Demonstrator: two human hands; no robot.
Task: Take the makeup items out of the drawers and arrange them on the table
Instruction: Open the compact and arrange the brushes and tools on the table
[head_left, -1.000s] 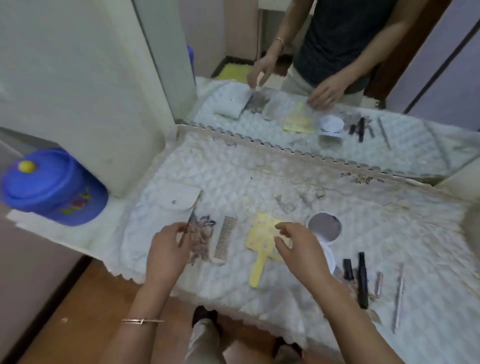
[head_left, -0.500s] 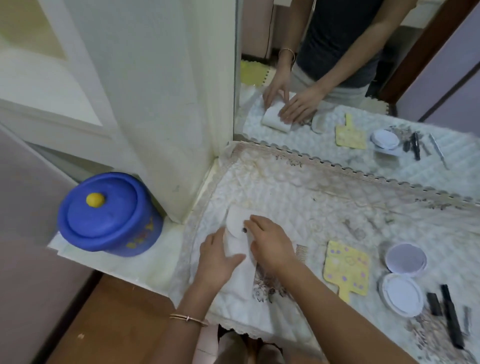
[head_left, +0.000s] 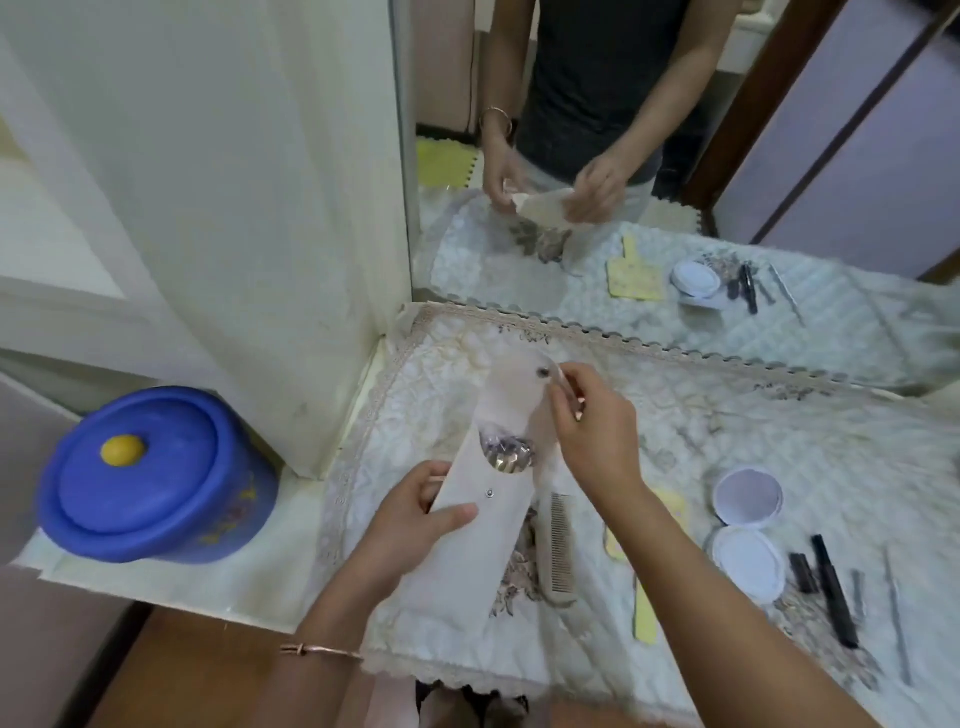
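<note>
Two hands held one thing: your left hand (head_left: 415, 512) gripped the white pouch (head_left: 483, 540) by its lower body, thumb across the front and fingers curled behind; your right hand (head_left: 597, 431) pinched the edge of the flap (head_left: 519, 384) between thumb and fingertips and held it back toward the mirror (head_left: 675, 156). The pouch hung slanted over the left part of the quilted cloth (head_left: 779, 415), mouth uppermost, with small shiny pieces (head_left: 506, 452) showing inside; what they were I could not tell.

Just beside it lay the comb (head_left: 561, 545); further right the yellow paddle (head_left: 644, 613), partly under your forearm, then the open compact (head_left: 748, 530) and the black tubes (head_left: 834, 587).

The risk, as I judged it, sat in the tilt: had you tipped the mouth downward, the loose pieces could have slid out together and scattered, some off the near edge; the pouch's lower end could also have nudged the comb; your right forearm, passing low over the paddle, could have dragged it.

Half a second before, the pouch lay flat on the cloth under both your hands with the flap snapped down; by this moment you had raised it and opened the flap; the comb, paddle and compact looked unmoved.
</note>
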